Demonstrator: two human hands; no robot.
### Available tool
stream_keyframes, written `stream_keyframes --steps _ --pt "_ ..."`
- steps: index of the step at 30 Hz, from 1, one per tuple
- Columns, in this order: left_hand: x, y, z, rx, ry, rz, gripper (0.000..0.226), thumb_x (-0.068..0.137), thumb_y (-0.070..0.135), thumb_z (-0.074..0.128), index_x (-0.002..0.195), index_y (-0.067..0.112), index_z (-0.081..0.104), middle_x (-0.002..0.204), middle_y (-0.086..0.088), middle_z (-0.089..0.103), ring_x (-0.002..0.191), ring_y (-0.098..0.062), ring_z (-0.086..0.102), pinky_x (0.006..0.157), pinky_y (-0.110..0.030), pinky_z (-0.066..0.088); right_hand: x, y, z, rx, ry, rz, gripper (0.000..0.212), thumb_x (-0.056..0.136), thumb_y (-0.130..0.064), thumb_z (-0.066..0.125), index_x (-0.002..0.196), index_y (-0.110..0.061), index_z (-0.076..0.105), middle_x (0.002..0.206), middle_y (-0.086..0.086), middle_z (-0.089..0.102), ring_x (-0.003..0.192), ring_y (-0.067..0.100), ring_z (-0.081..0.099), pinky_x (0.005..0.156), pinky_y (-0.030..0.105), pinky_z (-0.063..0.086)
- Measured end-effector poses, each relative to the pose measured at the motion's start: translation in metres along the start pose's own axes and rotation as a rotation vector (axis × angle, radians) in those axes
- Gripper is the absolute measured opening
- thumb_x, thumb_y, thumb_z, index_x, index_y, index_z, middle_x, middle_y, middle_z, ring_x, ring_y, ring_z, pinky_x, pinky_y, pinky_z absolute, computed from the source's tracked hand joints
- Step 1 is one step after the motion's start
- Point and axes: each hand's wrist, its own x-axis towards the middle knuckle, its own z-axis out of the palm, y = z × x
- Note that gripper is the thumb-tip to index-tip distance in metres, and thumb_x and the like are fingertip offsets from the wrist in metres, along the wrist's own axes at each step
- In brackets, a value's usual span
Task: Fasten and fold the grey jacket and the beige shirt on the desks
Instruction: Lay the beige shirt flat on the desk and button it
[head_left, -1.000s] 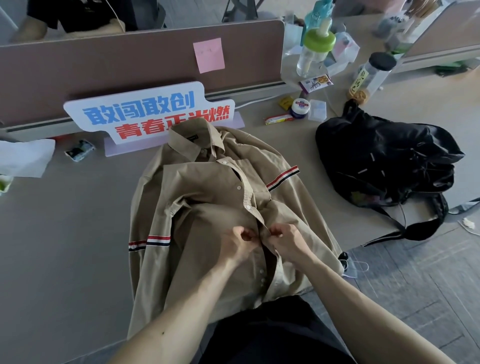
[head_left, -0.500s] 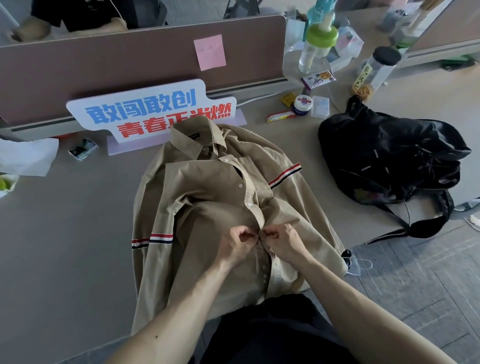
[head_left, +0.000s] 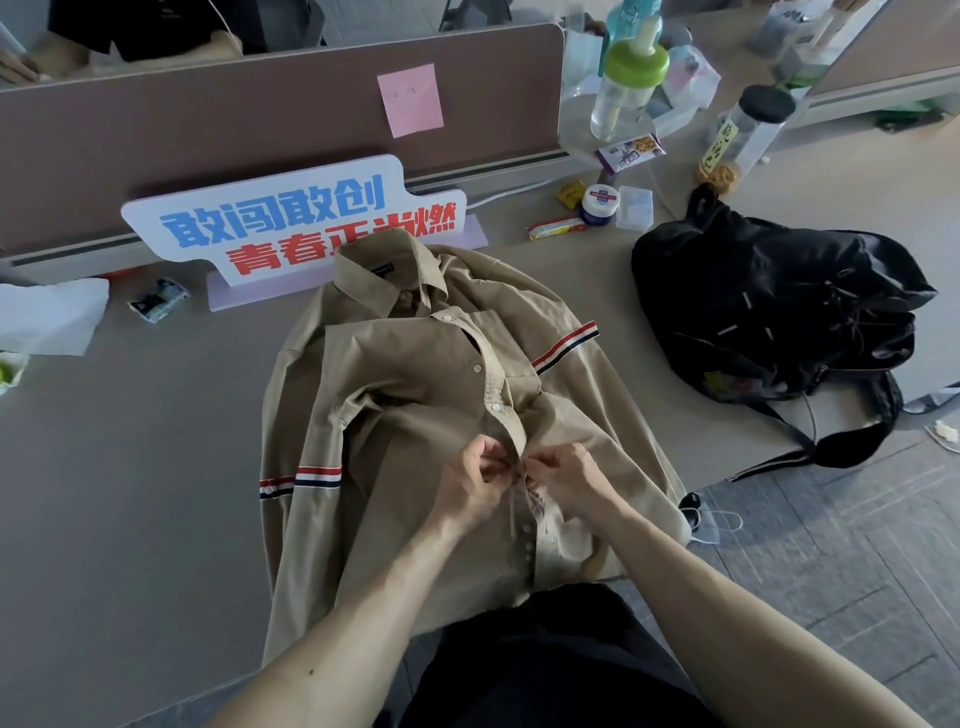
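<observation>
The beige shirt lies face up on the desk, collar toward the partition, with red, white and blue stripes on both sleeves. Its lower hem hangs over the desk's near edge. My left hand pinches the left side of the button placket at mid-chest. My right hand pinches the right side of the placket directly opposite, the fingertips of both hands almost meeting. Buttons above my hands look closed; the row below shows loose white buttons. The grey jacket is not in view.
A black bag sits on the desk to the right. A white sign with blue and red lettering stands behind the collar against the brown partition. Bottles, a jar and small packets crowd the back right. A face mask hangs by the desk corner.
My hands have stayed at the same spot on the placket, fingers shifting slightly as they work a button. The shirt has not moved.
</observation>
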Motion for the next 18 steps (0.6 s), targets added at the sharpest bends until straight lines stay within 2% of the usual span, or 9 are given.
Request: stream_keyframes --steps 3,5,7,9,11,13,15,17,18 --pt "0.002 -0.002 -0.001 0.028 -0.002 -0.004 0.02 0.083 0.002 0.065 0.088 0.021 0.061 0.083 0.002 0.073 0.073 0.003 0.067 0.071 -0.012 0.05 0.002 0.003 0.005 -0.086 0.03 -0.044 0.02 0.083 -0.016 0.068 0.064 -0.011 0.069 0.051 -0.005 0.055 0.046 0.0 0.043 0.051 0.021 0.035" --pt "0.003 -0.002 -0.002 -0.033 0.002 -0.049 0.01 0.082 0.012 0.063 0.088 0.019 0.064 0.084 -0.001 0.074 0.076 -0.005 0.068 0.075 -0.021 0.053 0.003 0.004 0.006 -0.122 0.047 -0.073 0.013 0.081 -0.016 0.07 0.069 -0.012 0.072 0.051 -0.009 0.056 0.045 -0.001 0.047 0.049 0.017 0.036" --pt "0.004 -0.003 -0.001 -0.074 0.015 -0.089 0.013 0.082 0.019 0.067 0.093 0.013 0.065 0.082 -0.001 0.074 0.074 -0.005 0.069 0.075 -0.024 0.054 0.003 0.004 0.008 -0.17 0.061 -0.115 0.009 0.081 -0.017 0.071 0.073 -0.016 0.074 0.054 -0.011 0.059 0.051 -0.001 0.055 0.053 0.018 0.041" --pt "0.005 -0.004 0.001 -0.029 0.044 -0.106 0.019 0.083 0.019 0.075 0.094 0.008 0.064 0.077 0.002 0.073 0.064 0.005 0.065 0.065 -0.016 0.05 0.002 0.006 0.012 -0.224 0.086 -0.151 0.01 0.079 -0.025 0.068 0.073 -0.018 0.071 0.059 -0.007 0.062 0.06 0.014 0.063 0.058 0.028 0.046" --pt "0.008 -0.007 0.003 0.023 0.079 -0.14 0.029 0.081 0.025 0.077 0.099 0.007 0.064 0.078 0.0 0.074 0.068 -0.002 0.068 0.063 -0.019 0.049 0.001 0.01 0.018 -0.261 0.109 -0.18 0.014 0.078 -0.03 0.064 0.075 -0.017 0.068 0.064 -0.003 0.064 0.066 0.023 0.064 0.06 0.032 0.049" --pt "0.01 -0.01 0.003 0.063 0.085 -0.17 0.04 0.079 0.032 0.075 0.109 0.007 0.064 0.085 -0.004 0.076 0.083 -0.017 0.072 0.068 -0.023 0.049 -0.001 0.011 0.02 -0.274 0.119 -0.191 0.012 0.081 -0.027 0.066 0.075 -0.017 0.065 0.062 -0.005 0.062 0.063 0.021 0.06 0.059 0.032 0.047" --pt "0.011 -0.012 0.004 0.07 0.065 -0.167 0.049 0.076 0.037 0.07 0.113 0.006 0.063 0.088 -0.006 0.077 0.09 -0.023 0.071 0.068 -0.02 0.046 0.0 0.012 0.019 -0.263 0.126 -0.185 0.014 0.085 -0.023 0.068 0.072 -0.019 0.063 0.053 -0.011 0.053 0.056 0.012 0.051 0.057 0.028 0.04" --pt "0.01 -0.008 0.002 0.068 0.057 -0.15 0.042 0.08 0.03 0.071 0.113 0.005 0.062 0.086 -0.006 0.077 0.084 -0.017 0.07 0.064 -0.014 0.042 0.001 0.012 0.017 -0.253 0.124 -0.17 0.018 0.086 -0.021 0.069 0.069 -0.024 0.063 0.049 -0.015 0.049 0.051 0.003 0.045 0.058 0.025 0.034" --pt "0.01 -0.007 0.001 0.057 0.059 -0.141 0.034 0.083 0.023 0.072 0.109 0.005 0.062 0.082 -0.004 0.076 0.075 -0.009 0.069 0.061 -0.011 0.041 0.001 0.012 0.017 -0.243 0.121 -0.161 0.018 0.086 -0.02 0.069 0.069 -0.025 0.063 0.049 -0.016 0.05 0.05 0.001 0.046 0.057 0.023 0.034"
